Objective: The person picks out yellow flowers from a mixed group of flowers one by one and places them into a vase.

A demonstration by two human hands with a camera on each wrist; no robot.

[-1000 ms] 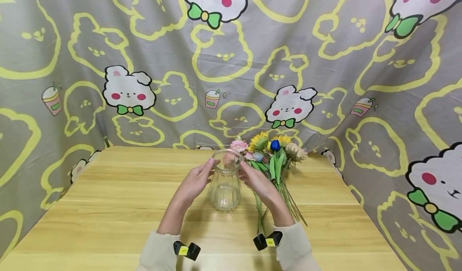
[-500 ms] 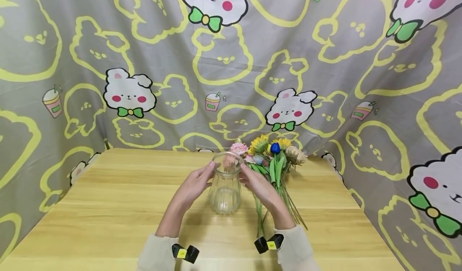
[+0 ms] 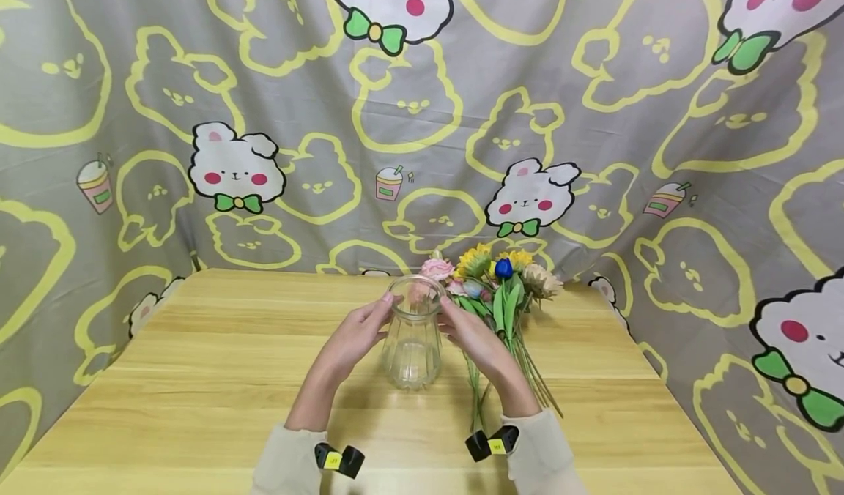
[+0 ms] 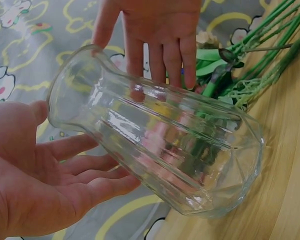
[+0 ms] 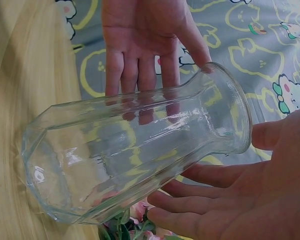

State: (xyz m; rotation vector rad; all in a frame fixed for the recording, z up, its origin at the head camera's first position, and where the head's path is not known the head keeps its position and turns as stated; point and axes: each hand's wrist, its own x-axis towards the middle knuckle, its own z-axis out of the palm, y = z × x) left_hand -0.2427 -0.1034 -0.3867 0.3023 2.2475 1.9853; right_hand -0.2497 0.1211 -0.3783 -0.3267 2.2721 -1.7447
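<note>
A clear glass vase [image 3: 412,352] with a flared round rim and faceted sides stands upright on the wooden table. On its left, my left hand [image 3: 356,334] touches it, thumb at the rim and straight fingers along the upper side. My right hand [image 3: 471,334] mirrors this on the other side, its thumb also at the rim. In the left wrist view the vase [image 4: 165,135] shows nothing inside; flowers are seen through its glass. The right wrist view shows the vase [image 5: 135,145] between both hands, fingers extended against its wall.
Behind and right of the vase lies a bunch of flowers [image 3: 508,297], with yellow, pink, cream and blue blooms. Their green stems [image 3: 527,367] run toward the front, partly behind the right forearm. A grey patterned curtain [image 3: 316,92] closes off the table's [image 3: 217,363] back and sides.
</note>
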